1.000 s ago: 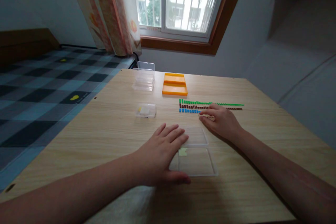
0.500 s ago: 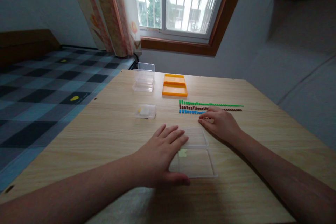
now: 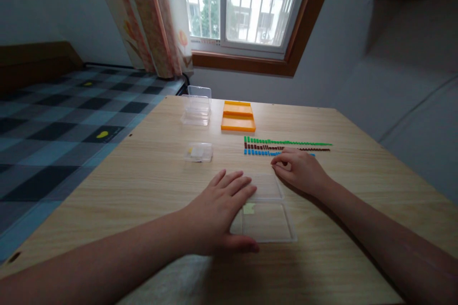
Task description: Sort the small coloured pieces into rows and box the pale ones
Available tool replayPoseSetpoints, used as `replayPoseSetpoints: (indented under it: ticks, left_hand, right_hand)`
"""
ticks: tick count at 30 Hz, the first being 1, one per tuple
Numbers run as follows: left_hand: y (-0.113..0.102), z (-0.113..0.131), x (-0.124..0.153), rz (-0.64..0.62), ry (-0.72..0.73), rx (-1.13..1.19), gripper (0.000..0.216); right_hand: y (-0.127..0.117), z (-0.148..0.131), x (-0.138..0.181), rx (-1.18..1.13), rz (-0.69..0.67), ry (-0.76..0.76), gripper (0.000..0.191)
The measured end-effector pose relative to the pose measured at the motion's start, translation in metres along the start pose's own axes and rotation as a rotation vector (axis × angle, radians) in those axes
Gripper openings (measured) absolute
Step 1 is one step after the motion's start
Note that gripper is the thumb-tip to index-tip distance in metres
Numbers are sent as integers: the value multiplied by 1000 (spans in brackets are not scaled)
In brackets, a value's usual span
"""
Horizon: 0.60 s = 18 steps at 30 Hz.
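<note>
My left hand (image 3: pixel 223 212) lies with spread fingers over the left side of an opened clear plastic case (image 3: pixel 270 221). A pale yellow-green piece (image 3: pixel 249 208) shows in the case's near half. Further right, my right hand (image 3: pixel 298 167) is bent with thumb and fingertips together, just in front of a row of small blue pieces (image 3: pixel 255 152). Whatever may be in that pinch is too small to make out. Behind the blue row run a brown row (image 3: pixel 263 147) and a green row (image 3: pixel 265 140); the right hand hides part of the blue one.
An orange two-part tray (image 3: pixel 238 122) stands at the back of the wooden table (image 3: pixel 150 171). Left of it is an open clear box (image 3: pixel 196 109). A smaller clear case (image 3: pixel 199 152) with something white and yellow lies nearer. A checked bed (image 3: pixel 89 105) adjoins the table's left side.
My right hand has shifted very slightly, and its fingertips sit a little nearer to me; more blue pieces show behind it. My left hand has stayed in place.
</note>
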<state>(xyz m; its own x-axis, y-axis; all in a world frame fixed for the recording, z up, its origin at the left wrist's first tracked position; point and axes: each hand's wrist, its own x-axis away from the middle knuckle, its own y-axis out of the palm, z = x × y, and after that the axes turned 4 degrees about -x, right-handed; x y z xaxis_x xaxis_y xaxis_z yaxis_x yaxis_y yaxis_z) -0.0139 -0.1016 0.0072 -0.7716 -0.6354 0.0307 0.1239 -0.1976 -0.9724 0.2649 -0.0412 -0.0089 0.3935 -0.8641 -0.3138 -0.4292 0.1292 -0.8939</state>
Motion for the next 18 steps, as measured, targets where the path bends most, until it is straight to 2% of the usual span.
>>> replayPoseSetpoints:
  ticks: [6,10,14,18]
  left_hand:
    - [2,-1,1,31,12,38,101]
    - [2,0,1,23,15,29,101]
    - [3,0,1,23,16,16,102]
    - [5,0,1,54,22,38,101]
  right_hand:
    - [-8,-7,2,-7,43,5,15]
    - [-24,-23,13,-105,80,-107,16]
    - [-34,-50,30,-221,-30,-293,15]
    - [-28,-69,39,-237,-158,-374,21]
